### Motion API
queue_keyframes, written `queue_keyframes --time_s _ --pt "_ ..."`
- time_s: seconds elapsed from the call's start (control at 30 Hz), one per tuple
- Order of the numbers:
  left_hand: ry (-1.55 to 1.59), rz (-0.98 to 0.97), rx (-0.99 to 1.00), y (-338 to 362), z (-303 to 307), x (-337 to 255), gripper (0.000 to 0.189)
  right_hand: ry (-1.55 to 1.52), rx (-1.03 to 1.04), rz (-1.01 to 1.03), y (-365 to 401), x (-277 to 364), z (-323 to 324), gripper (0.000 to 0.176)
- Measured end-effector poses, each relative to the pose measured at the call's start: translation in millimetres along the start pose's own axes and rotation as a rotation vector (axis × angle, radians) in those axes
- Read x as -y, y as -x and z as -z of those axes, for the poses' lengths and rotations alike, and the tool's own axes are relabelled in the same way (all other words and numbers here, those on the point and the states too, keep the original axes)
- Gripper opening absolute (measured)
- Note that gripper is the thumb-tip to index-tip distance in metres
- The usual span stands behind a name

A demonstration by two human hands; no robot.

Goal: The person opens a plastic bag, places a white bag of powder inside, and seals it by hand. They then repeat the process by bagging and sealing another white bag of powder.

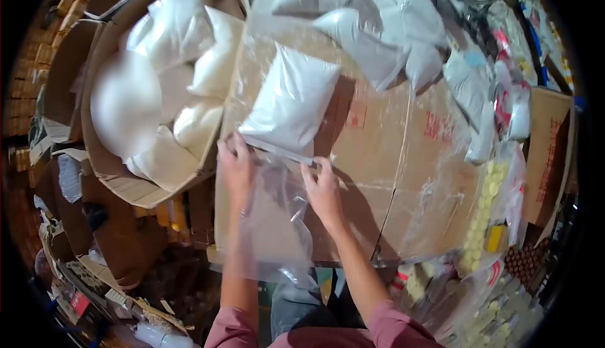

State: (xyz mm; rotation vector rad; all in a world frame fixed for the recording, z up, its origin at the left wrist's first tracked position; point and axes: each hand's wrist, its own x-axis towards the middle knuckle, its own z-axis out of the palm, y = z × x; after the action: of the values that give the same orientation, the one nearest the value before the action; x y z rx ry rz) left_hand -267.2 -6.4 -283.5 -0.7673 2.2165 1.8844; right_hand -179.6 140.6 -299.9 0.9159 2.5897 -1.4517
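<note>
the bag of white powder [291, 99] lies on the flat carton [391, 159], near its left edge. the left hand [236, 166] and right hand [322, 189] both pinch the bag's loose open end. this looks like closing the mouth; the next move calls for an even, tight fold.

Wore a dusty-pink top [328, 340] with long sleeves, seen only along the near edge. Had the left sleeve [230, 330] pushed up towards the elbow, its end a soft, creased fold. Had the right sleeve [396, 323] pushed up the same way, broader in view and a shade brighter where the light fell on it. Left the forearms [353, 260] uncovered from sleeve end to wrist. Went bare on the left hand [237, 162] and the right hand [322, 187] alike. Showed a patch of grey-blue cloth [296, 307] between the arms at the near edge, too blurred to tell which garment.
</note>
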Motion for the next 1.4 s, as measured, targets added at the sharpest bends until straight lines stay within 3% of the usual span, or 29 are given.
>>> queue_keyframes --time_s 0.03,0.07,0.1,0.17,0.2,0.23,0.3,0.37,0.4,0.43,0.57,0.63,0.7,0.77,0.87,0.9,1.0,1.1,1.13,1.23,1.27,1.33,1.4 --pt "0.052 0.039 -0.001 -21 -7 15 0.043 0.011 0.059 -0.009 -11 -1 -3 0.038" --pt "-0.196 0.007 -0.045 -33 -4 23 0.044 0.020 0.050 -0.013 -15 -2 -3 0.038" --pt "-0.075 0.032 0.002 -44 0 36 0.045 0.026 0.044 -0.011 -21 -1 -4 0.038" --pt "-0.134 0.103 0.080 -52 5 38 0.048 -0.071 0.190 -0.112 -40 -6 1 0.037" --pt "-0.134 0.047 0.156 -60 13 52 0.047 -0.220 0.269 -0.176 -45 -8 2 0.038" --pt "-0.183 0.032 0.140 -64 16 56 0.042 -0.268 0.315 -0.161 -53 -15 2 0.033" --pt "-0.070 -0.024 0.098 -64 10 56 0.034 -0.650 0.401 -0.262 -63 -26 2 0.034" --pt "-0.050 -0.080 0.109 -61 5 58 0.027 -0.706 0.406 -0.181 -64 -33 9 0.030" --pt "0.125 -0.058 0.186 -54 0 60 0.023 -0.797 0.427 -0.231 -61 -29 21 0.029" --pt "0.113 -0.083 0.031 -22 -24 43 0.023 -0.786 0.401 -0.211 -57 -30 34 0.028" --pt "0.048 -0.098 0.160 89 -29 35 0.029 -0.582 0.343 -0.077 -23 -40 119 0.026" --pt "0.075 -0.084 0.159 146 -23 61 0.032 -0.512 0.422 -0.042 7 -57 164 0.025" --pt "0.167 0.046 0.284 191 -28 88 0.030 -0.488 0.551 -0.094 30 -92 196 0.024" --pt "-0.040 0.228 0.386 218 -37 109 0.027 -0.376 0.570 -0.226 52 -136 207 0.024" --pt "-0.020 0.166 0.571 245 -33 154 0.021 -0.265 0.672 -0.334 70 -190 226 0.023" --pt "-0.008 0.245 0.525 254 -34 155 0.018 -0.231 0.731 -0.335 73 -203 232 0.021" --pt "-0.023 0.409 0.337 271 -39 149 0.013 -0.547 0.723 -0.485 77 -217 231 0.026" --pt "-0.075 0.154 0.188 291 -47 142 0.014 -0.528 0.698 -0.484 77 -198 246 0.034" --pt "-0.372 -0.138 0.564 282 -31 135 0.020 -0.218 0.899 -0.320 76 -195 258 0.032" --pt "-0.586 0.059 0.783 289 -33 109 0.025 0.024 1.241 -0.278 71 -192 269 0.021" --pt "-0.631 0.079 0.902 288 -26 109 0.023 -0.088 1.321 -0.153 71 -201 269 0.019" --pt "-0.363 0.089 0.998 285 -12 120 0.022 -0.316 1.457 0.101 72 -229 264 0.014" --pt "-0.015 0.199 0.973 283 -2 126 0.020 -0.553 1.513 -0.038 69 -244 258 0.010"
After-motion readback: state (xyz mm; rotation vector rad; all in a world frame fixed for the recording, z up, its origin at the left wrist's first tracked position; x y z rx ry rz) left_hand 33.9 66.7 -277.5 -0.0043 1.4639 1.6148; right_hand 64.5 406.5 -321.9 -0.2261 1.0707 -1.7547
